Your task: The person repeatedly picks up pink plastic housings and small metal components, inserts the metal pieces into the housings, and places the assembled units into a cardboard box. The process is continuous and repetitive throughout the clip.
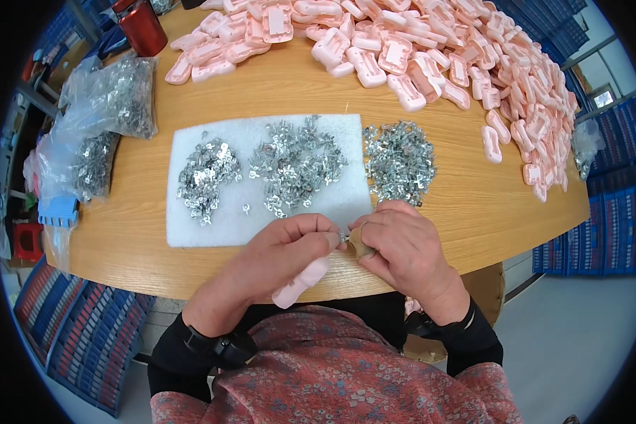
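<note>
My left hand (290, 251) is closed around a pale pink plastic shell (300, 283), whose lower end sticks out below the palm. Close beside it, my right hand (406, 247) is closed in a pinch, with a tan cover (361, 242) on a fingertip. A small shiny metal piece (343, 239) shows between the two hands' fingertips; which hand grips it I cannot tell. Just beyond the hands lies a white foam sheet (244, 230). On it are a left heap of small silver metal clips (208, 177) and a larger middle heap of clips (297, 166).
Another heap of metal clips (401, 162) lies on the wooden table (466, 233) right of the foam. Many pink shells (431, 56) cover the far and right side. Clear bags of metal parts (113, 99), a blue plastic piece (58, 210) and a red canister (143, 28) stand left.
</note>
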`<state>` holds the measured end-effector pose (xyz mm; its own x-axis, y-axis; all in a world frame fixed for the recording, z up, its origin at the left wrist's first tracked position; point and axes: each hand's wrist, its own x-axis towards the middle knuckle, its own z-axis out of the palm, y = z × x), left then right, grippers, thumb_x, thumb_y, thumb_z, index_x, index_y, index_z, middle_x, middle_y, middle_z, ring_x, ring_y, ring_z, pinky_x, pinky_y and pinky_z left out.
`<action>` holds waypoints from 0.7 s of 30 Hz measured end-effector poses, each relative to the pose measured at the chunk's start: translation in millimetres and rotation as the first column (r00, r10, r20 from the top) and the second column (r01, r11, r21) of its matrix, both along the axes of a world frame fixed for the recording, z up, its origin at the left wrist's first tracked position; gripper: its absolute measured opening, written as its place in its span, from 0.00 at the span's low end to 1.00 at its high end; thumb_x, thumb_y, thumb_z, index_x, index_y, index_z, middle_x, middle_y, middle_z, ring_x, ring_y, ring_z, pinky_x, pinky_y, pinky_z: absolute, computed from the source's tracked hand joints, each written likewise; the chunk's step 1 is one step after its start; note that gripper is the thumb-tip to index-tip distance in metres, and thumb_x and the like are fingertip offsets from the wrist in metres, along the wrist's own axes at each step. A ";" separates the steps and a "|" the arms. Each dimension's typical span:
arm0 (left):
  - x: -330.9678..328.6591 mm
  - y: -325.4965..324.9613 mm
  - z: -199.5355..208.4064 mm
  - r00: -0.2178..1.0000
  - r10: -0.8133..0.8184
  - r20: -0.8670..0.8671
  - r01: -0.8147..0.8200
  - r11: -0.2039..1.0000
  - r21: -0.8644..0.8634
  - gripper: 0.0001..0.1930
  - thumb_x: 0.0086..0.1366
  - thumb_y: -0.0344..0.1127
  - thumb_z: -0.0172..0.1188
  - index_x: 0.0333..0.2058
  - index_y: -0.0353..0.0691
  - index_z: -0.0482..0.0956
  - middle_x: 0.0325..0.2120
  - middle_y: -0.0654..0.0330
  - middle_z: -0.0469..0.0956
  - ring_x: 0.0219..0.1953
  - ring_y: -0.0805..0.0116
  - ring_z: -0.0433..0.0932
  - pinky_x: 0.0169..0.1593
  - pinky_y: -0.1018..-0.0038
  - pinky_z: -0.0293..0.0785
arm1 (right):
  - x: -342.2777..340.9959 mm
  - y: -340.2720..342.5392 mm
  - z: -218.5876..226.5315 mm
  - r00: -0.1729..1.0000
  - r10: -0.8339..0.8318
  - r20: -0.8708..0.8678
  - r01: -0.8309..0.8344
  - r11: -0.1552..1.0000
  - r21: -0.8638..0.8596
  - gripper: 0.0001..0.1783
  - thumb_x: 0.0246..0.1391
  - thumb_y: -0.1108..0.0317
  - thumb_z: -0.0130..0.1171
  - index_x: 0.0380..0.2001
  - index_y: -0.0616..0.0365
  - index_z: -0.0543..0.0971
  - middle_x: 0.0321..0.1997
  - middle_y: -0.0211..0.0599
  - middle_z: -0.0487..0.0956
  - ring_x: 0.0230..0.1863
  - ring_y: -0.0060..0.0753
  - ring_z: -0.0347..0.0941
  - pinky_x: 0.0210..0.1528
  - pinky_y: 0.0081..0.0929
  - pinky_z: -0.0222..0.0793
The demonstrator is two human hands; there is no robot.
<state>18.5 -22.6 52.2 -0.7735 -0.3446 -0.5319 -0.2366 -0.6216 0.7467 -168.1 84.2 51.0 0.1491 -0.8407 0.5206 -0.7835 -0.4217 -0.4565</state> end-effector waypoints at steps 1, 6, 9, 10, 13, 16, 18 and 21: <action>0.5 -0.5 3.5 1.000 -0.006 -0.012 0.006 1.000 -0.008 0.07 0.70 0.34 0.52 0.37 0.38 0.75 0.15 0.72 0.69 0.12 0.86 0.62 0.15 0.84 0.55 | -1.1 0.4 0.0 1.000 -0.001 0.006 0.001 1.000 0.010 0.17 0.39 0.76 0.67 0.36 0.60 0.77 0.35 0.39 0.80 0.35 0.40 0.78 0.43 0.37 0.74; 6.2 -4.8 6.1 0.997 -0.067 -0.043 0.059 0.985 -0.164 0.07 0.69 0.33 0.55 0.36 0.36 0.77 0.18 0.74 0.71 0.16 0.87 0.64 0.19 0.83 0.58 | 1.5 7.3 4.9 0.911 -0.218 0.350 0.113 0.949 0.296 0.12 0.46 0.76 0.63 0.37 0.62 0.77 0.33 0.40 0.79 0.32 0.38 0.77 0.38 0.33 0.73; 4.6 -4.5 0.6 0.990 -0.142 -0.015 0.121 0.890 -0.440 0.05 0.69 0.30 0.53 0.36 0.37 0.76 0.16 0.72 0.70 0.17 0.88 0.64 0.20 0.84 0.58 | -9.8 0.1 12.6 0.932 -0.144 0.332 0.015 0.932 0.363 0.11 0.48 0.75 0.62 0.38 0.63 0.77 0.30 0.39 0.77 0.30 0.36 0.75 0.35 0.29 0.71; 4.6 -4.0 -1.5 0.987 -0.161 -0.005 0.134 0.841 -0.523 0.04 0.69 0.30 0.54 0.36 0.37 0.76 0.16 0.72 0.70 0.18 0.88 0.65 0.21 0.84 0.59 | -11.8 -1.5 13.8 0.936 -0.118 0.332 -0.031 0.911 0.412 0.11 0.49 0.75 0.62 0.38 0.64 0.77 0.29 0.39 0.77 0.29 0.35 0.74 0.34 0.28 0.70; 4.7 -3.2 -1.8 0.977 -0.210 0.041 0.177 0.689 -0.702 0.03 0.68 0.29 0.56 0.35 0.37 0.77 0.17 0.71 0.71 0.21 0.87 0.68 0.24 0.84 0.62 | -15.2 -3.0 18.9 0.914 -0.132 0.382 -0.124 0.807 0.577 0.11 0.50 0.74 0.61 0.38 0.64 0.77 0.28 0.37 0.75 0.28 0.28 0.72 0.33 0.27 0.69; 4.2 -5.4 6.0 0.966 -0.245 0.079 0.217 0.611 -0.761 0.04 0.68 0.30 0.56 0.36 0.38 0.77 0.18 0.70 0.72 0.22 0.85 0.70 0.25 0.82 0.65 | -18.1 -1.1 17.7 0.870 -0.189 0.455 -0.205 0.701 0.683 0.09 0.54 0.73 0.60 0.38 0.64 0.77 0.27 0.32 0.75 0.29 0.20 0.70 0.33 0.24 0.68; 6.4 -8.2 1.9 0.965 -0.251 0.070 0.211 0.595 -0.776 0.06 0.70 0.33 0.53 0.39 0.39 0.77 0.18 0.69 0.72 0.20 0.83 0.69 0.25 0.81 0.65 | -18.1 -1.3 14.3 0.788 -0.280 0.548 -0.251 0.667 0.702 0.08 0.57 0.73 0.59 0.39 0.64 0.77 0.28 0.27 0.75 0.31 0.16 0.69 0.34 0.22 0.68; 10.3 -12.6 20.3 0.997 -0.068 0.047 0.078 0.959 -0.274 0.14 0.72 0.39 0.48 0.50 0.40 0.73 0.24 0.67 0.74 0.26 0.82 0.72 0.30 0.80 0.68 | -13.7 4.7 10.3 0.571 -0.418 0.707 -0.308 0.689 0.656 0.06 0.61 0.73 0.57 0.40 0.63 0.77 0.32 0.22 0.76 0.34 0.14 0.69 0.37 0.18 0.67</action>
